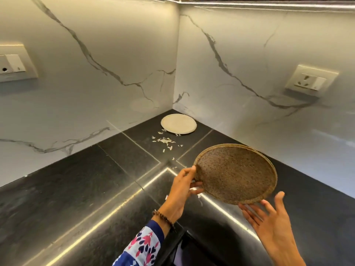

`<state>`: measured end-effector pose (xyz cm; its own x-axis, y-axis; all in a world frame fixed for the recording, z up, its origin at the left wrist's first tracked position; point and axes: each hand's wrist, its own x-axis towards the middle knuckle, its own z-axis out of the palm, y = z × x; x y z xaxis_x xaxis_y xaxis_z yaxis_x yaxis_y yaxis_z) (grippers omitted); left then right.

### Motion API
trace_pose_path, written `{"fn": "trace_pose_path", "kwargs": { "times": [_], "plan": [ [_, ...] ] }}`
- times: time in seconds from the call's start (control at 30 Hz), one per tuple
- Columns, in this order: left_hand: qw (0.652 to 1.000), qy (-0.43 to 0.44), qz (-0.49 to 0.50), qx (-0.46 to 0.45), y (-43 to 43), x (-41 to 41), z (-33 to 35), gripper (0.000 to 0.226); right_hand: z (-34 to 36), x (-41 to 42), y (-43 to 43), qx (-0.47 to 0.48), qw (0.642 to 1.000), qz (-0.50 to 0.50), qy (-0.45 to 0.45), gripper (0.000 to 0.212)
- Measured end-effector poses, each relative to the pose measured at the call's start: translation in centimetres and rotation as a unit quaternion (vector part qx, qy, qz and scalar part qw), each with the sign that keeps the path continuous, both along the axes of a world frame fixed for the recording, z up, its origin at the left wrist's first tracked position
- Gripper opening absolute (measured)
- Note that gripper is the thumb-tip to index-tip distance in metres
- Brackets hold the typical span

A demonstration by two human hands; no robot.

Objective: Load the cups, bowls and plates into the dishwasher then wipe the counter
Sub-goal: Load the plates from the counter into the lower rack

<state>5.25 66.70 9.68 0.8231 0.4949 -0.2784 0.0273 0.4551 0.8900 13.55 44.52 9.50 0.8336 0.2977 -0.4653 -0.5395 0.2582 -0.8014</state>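
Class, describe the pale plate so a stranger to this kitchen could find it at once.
Find the corner where the two marble walls meet above the black counter. A pale plate lies flat on the counter in that corner, white scraps scattered just before it. Unlike the brown speckled plate held tilted by the left hand, it is cream and plain.

The far plate (pixel 178 123) lies on the counter (pixel 76 189) in the back corner, scraps (pixel 165 141) just before it. Nearer and rightward, the held plate (pixel 236 175) tilts above the counter, left hand (pixel 182 189) at its left rim, right hand (pixel 269 221) under its lower rim.
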Motion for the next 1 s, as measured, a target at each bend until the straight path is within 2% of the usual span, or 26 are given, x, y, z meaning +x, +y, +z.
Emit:
{"fn": "trace_pose_path", "kwargs": {
  "times": [0.07, 0.17, 0.2, 0.27, 0.33, 0.43, 0.67, 0.87, 1.0],
  "plan": [
    [0.999, -0.007, -0.034, -0.001, -1.7, -0.3, 0.1, 0.036, -0.6, -2.0, -2.3, 0.008, 0.999, -0.040, 0.007, 0.085],
    [0.996, -0.004, -0.094, 0.003, -4.6, -0.7, 0.2, 0.037, -1.7, -5.1, -5.4, 0.010, 0.993, -0.121, 0.017, 0.099],
    [0.993, -0.001, -0.118, 0.003, -5.7, -0.7, 0.0, 0.036, -2.0, -6.1, -6.5, 0.015, 0.988, -0.154, 0.019, 0.095],
    [0.987, 0.003, -0.158, 0.000, -7.9, -0.8, -0.4, 0.035, -2.6, -8.1, -9.0, 0.027, 0.978, -0.206, 0.010, 0.066],
    [0.980, 0.006, -0.199, 0.001, -10.1, -0.8, -0.7, 0.036, -3.0, -10.1, -11.3, 0.024, 0.969, -0.246, 0.005, 0.050],
    [0.963, 0.025, -0.268, 0.011, -13.8, -1.1, -1.7, 0.042, -3.4, -13.8, -14.8, 0.019, 0.948, -0.318, 0.005, 0.045],
    [0.914, 0.043, -0.403, 0.009, -22.9, -3.4, -3.0, 0.035, -4.9, -22.7, -21.5, 0.007, 0.879, -0.476, 0.043, 0.043],
    [0.870, 0.062, -0.489, 0.014, -30.1, -6.3, -4.3, 0.035, -5.9, -29.1, -26.1, 0.032, 0.819, -0.567, 0.087, 0.037],
    [0.848, 0.109, -0.518, -0.013, -35.2, -8.7, -5.6, 0.039, -6.7, -32.9, -30.4, 0.049, 0.795, -0.598, 0.090, 0.034]
  ]
}}
